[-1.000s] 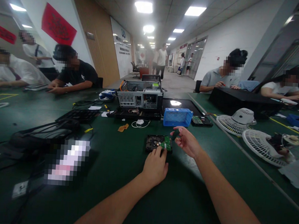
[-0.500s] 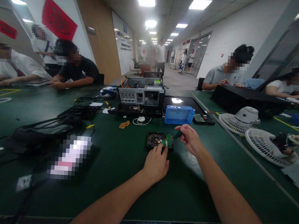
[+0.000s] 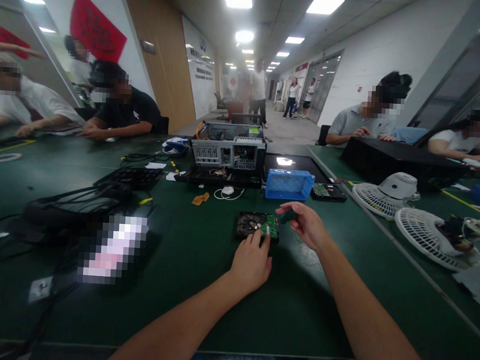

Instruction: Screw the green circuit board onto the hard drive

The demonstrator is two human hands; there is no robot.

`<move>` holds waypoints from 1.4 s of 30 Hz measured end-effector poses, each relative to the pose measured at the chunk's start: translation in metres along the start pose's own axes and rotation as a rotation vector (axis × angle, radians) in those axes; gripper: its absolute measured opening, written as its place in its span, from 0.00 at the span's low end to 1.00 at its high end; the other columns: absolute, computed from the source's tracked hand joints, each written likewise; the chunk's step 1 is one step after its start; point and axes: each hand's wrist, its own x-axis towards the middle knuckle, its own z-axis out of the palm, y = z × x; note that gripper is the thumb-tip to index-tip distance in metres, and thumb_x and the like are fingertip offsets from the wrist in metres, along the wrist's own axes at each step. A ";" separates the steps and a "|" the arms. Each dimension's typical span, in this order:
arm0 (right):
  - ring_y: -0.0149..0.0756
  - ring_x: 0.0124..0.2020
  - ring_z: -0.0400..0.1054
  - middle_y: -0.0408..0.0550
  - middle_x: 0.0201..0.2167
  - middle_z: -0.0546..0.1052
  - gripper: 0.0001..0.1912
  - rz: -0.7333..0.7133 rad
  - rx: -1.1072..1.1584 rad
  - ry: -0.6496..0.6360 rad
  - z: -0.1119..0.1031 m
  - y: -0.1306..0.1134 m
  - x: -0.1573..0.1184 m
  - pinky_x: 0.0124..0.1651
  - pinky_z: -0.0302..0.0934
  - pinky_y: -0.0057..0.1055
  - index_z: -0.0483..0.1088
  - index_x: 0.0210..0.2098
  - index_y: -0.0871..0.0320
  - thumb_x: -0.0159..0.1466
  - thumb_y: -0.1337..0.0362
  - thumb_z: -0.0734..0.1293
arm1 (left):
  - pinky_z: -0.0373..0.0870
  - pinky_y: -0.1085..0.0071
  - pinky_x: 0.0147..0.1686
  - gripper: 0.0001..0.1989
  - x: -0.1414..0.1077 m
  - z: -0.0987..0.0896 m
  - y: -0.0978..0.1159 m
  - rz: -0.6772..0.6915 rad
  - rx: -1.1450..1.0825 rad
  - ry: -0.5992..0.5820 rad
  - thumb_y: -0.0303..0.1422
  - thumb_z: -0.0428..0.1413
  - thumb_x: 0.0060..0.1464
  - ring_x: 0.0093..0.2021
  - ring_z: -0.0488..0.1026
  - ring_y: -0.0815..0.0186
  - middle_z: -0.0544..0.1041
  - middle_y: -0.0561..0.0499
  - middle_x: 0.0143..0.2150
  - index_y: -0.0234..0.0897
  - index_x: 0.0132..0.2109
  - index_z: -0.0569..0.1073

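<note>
A hard drive (image 3: 246,222) lies on the green table in front of me, its green circuit board facing up. My left hand (image 3: 252,260) holds it in place, fingertips pressed on its near side and covering part of the board. Just off the drive's right end is my right hand (image 3: 305,224), fingers curled round a small dark thing (image 3: 288,216) that blends into the table; its kind I cannot make out. Beyond the drive stands a blue plastic bin (image 3: 289,195), with another hard drive (image 3: 328,192) beside it.
An opened computer case (image 3: 227,153) stands at the back. White fan parts (image 3: 427,237) lie to the right, near a black box (image 3: 403,161). Black cables and a bag-like bundle (image 3: 63,211) cover the left, with a blurred-out bright phone-like object (image 3: 114,250). Other people sit across the table.
My right hand's index finger has moved slightly left, closer to the drive's right end. My left hand keeps its place on the drive. The view has shifted a little.
</note>
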 end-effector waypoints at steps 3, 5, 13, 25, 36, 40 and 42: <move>0.25 0.20 0.55 0.52 0.40 0.82 0.15 0.014 0.003 -0.010 -0.002 -0.001 0.000 0.21 0.44 0.27 0.79 0.42 0.57 0.62 0.54 0.69 | 0.66 0.55 0.59 0.31 0.000 -0.002 0.000 0.004 -0.003 -0.002 0.37 0.53 0.62 0.61 0.65 0.49 0.63 0.38 0.64 0.37 0.70 0.60; 0.25 0.21 0.55 0.51 0.38 0.81 0.15 0.023 0.001 -0.032 -0.003 -0.001 0.000 0.20 0.43 0.27 0.79 0.41 0.58 0.62 0.54 0.69 | 0.66 0.56 0.59 0.31 0.000 -0.002 0.000 0.008 -0.004 -0.002 0.37 0.53 0.62 0.61 0.65 0.49 0.63 0.38 0.65 0.37 0.70 0.60; 0.23 0.19 0.52 0.49 0.40 0.79 0.16 0.021 0.048 -0.047 0.002 -0.001 -0.001 0.18 0.40 0.27 0.79 0.44 0.56 0.62 0.54 0.70 | 0.66 0.55 0.59 0.31 0.001 0.000 -0.001 0.000 -0.008 -0.012 0.37 0.53 0.61 0.60 0.65 0.49 0.64 0.38 0.64 0.37 0.70 0.60; 0.25 0.19 0.57 0.49 0.37 0.79 0.16 0.053 0.120 -0.049 0.005 0.000 -0.001 0.17 0.42 0.25 0.75 0.41 0.56 0.63 0.50 0.70 | 0.66 0.57 0.59 0.31 0.000 -0.001 0.000 0.011 0.004 0.006 0.37 0.52 0.62 0.60 0.66 0.50 0.63 0.38 0.65 0.36 0.69 0.61; 0.25 0.19 0.60 0.48 0.40 0.80 0.20 0.043 0.099 -0.053 0.002 0.002 0.001 0.16 0.42 0.25 0.72 0.51 0.52 0.65 0.48 0.69 | 0.66 0.56 0.59 0.31 0.001 -0.002 0.002 0.007 0.000 -0.012 0.37 0.53 0.62 0.60 0.65 0.49 0.63 0.38 0.64 0.36 0.70 0.60; 0.23 0.21 0.57 0.51 0.43 0.80 0.20 0.015 0.061 -0.015 0.000 0.003 0.002 0.18 0.42 0.24 0.76 0.49 0.55 0.63 0.49 0.71 | 0.66 0.55 0.59 0.31 0.001 0.000 0.001 0.001 0.016 -0.015 0.38 0.52 0.63 0.60 0.65 0.49 0.64 0.38 0.64 0.37 0.70 0.60; 0.24 0.23 0.57 0.52 0.44 0.79 0.19 0.007 0.045 -0.005 -0.001 0.004 0.002 0.20 0.43 0.24 0.78 0.46 0.56 0.62 0.51 0.73 | 0.66 0.56 0.59 0.31 0.001 0.000 0.001 0.008 0.021 -0.009 0.38 0.52 0.63 0.60 0.66 0.50 0.64 0.38 0.64 0.36 0.70 0.60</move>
